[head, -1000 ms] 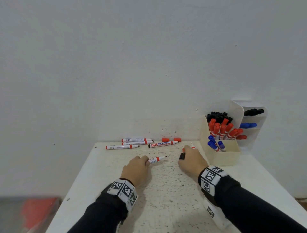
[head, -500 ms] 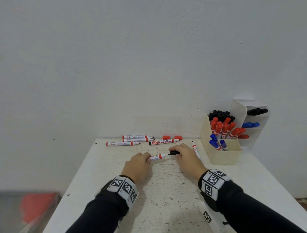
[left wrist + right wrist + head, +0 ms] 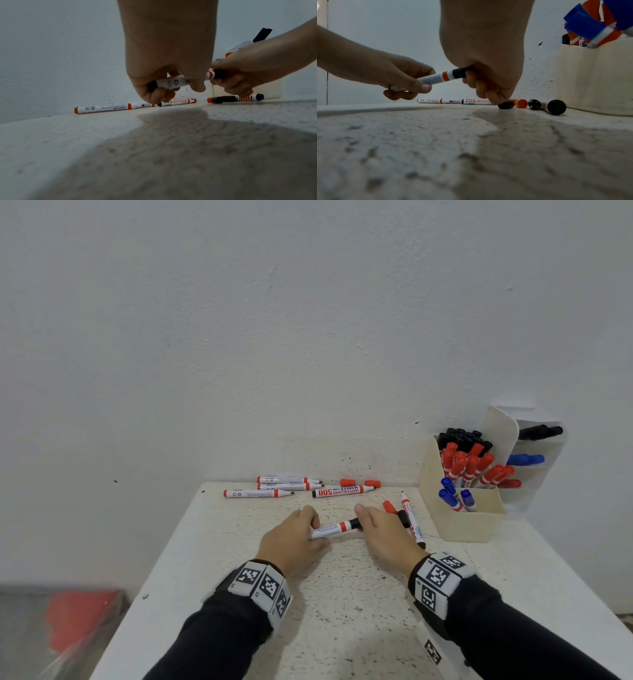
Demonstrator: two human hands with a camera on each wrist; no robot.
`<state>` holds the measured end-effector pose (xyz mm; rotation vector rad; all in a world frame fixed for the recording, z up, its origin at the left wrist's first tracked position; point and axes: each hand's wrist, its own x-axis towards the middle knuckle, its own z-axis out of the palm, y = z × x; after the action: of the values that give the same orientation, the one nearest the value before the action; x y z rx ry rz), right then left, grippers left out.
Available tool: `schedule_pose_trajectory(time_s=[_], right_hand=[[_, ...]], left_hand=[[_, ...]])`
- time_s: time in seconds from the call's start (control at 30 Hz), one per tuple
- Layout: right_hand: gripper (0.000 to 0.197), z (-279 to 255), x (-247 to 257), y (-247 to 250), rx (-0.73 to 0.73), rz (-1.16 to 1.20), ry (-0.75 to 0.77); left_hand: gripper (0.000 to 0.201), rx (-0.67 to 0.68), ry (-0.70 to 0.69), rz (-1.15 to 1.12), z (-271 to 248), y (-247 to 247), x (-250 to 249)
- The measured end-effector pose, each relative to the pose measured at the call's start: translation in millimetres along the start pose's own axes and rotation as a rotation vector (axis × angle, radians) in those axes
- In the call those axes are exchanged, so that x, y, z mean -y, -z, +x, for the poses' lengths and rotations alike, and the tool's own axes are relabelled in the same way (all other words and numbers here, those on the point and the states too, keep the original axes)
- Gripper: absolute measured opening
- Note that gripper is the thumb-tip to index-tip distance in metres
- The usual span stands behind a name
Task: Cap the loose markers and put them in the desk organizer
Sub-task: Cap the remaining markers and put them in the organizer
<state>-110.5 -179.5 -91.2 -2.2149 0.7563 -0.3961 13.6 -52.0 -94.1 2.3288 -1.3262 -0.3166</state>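
My left hand [image 3: 301,534] grips the barrel of a white marker [image 3: 334,529] with a red band, held level just above the table. My right hand [image 3: 371,525] pinches a black cap [image 3: 354,523] that sits over the marker's tip. The left wrist view shows the left hand [image 3: 171,88] curled round the marker [image 3: 173,82]. In the right wrist view, the right hand [image 3: 481,81] holds the cap [image 3: 459,73]. Several uncapped markers [image 3: 257,493] lie along the back edge. The cream desk organizer [image 3: 469,525] at the right holds red, blue and black capped markers.
Two loose red caps [image 3: 347,482] lie by the wall. Another marker [image 3: 411,518], a red cap [image 3: 389,506] and a black cap [image 3: 403,518] lie between my right hand and the organizer. A white rack [image 3: 534,474] behind the organizer holds black and blue markers.
My right hand carried the black cap leftward from beside the organizer to the tip of the marker in my left hand. The cap now covers the tip.
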Motion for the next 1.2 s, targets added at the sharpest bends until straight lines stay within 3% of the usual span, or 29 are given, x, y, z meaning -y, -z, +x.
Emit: schedule_pose_trajectory(time_s=[0.13, 0.33, 0.47, 0.83, 1.2], right_hand=[[0.05, 1.1, -1.1, 1.4, -0.048, -0.009, -0.045], [0.048, 0.0, 1.1, 0.8, -0.008, 0.03, -0.067], [0.044, -1.3, 3.3, 2.2, 0.031, 0.068, -0.041], [0.037, -2.1, 2.1, 3.2, 0.16, 0.057, 0.034], [0.036, -1.4, 0.3, 6.2, 0.157, 0.083, 0.007]], left_hand=[[0.027, -0.014, -0.026, -0.051, -0.1, 1.6, -5.9], [0.022, 0.04, -0.01, -0.048, -1.3, 3.6, -7.1], [0.031, 0.034, -0.047, -0.082, -0.5, 3.1, -3.5], [0.042, 0.212, -0.009, -0.237, -0.3, 1.9, -4.8], [0.037, 0.153, -0.001, -0.245, 1.7, -0.3, -0.1]])
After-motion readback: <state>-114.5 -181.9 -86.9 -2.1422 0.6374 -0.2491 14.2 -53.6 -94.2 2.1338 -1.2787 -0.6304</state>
